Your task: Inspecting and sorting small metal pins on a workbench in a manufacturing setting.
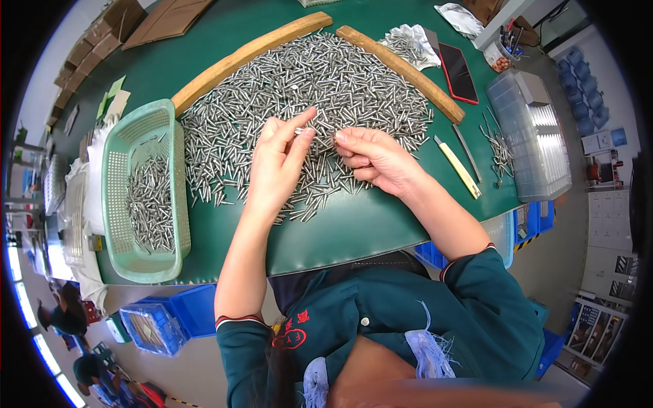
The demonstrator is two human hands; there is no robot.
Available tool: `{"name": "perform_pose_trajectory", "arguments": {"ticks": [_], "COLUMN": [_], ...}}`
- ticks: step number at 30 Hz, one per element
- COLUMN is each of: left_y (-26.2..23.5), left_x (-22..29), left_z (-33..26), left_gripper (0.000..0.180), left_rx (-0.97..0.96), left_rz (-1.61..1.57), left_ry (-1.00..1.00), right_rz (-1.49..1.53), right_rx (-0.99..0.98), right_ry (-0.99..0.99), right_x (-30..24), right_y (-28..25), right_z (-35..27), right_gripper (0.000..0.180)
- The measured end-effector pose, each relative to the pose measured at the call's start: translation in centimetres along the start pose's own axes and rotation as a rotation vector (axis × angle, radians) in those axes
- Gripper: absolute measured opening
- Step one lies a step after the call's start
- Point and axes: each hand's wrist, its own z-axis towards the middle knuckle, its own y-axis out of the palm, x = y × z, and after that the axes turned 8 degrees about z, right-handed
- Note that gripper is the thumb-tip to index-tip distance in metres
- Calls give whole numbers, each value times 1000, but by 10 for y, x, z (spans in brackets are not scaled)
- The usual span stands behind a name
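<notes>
A: What are the hands doing?

B: The left hand (pixel 277 163) pinches one small metal pin (pixel 300 130) between thumb and pointer finger. That grip is narrow, closed on the pin. The pin lies almost flat, its long way running left to right, pointing toward the right hand (pixel 373 160).

A: And the right hand?

B: Its fingers are curled in tight. It may hold pins too, but I cannot tell.

A: Where is the pin?

B: Just above the big pile of pins (pixel 306 102) in the middle of the green desk (pixel 354 228). The pins in the pile point every which way.

A: What else is around?

B: Two wooden sticks (pixel 245 58) fence the pile at the far side. A green basket (pixel 114 204) with more pins sits to the left. On the right lie a yellow knife (pixel 458 167), a phone (pixel 457 72) and a clear box (pixel 537 146). A white cloth (pixel 412 39) lies by the far stick.
</notes>
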Motion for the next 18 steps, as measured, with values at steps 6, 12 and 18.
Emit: {"name": "perform_pose_trajectory", "arguments": {"ticks": [6,12,18], "left_y": [-3,5,14], "left_x": [2,3,4], "left_z": [3,1,-4], "left_gripper": [22,20,16], "left_rx": [-198,-129,-170], "left_rz": [-528,-758,-790], "left_ry": [-382,-373,-312], "right_rz": [-1,-1,-20], "right_rx": [18,7,18], "right_ry": [-1,-2,-14], "right_x": [1,1,3], "right_y": [0,2,6], "right_z": [0,0,-1], "right_gripper": [16,16,17]}}
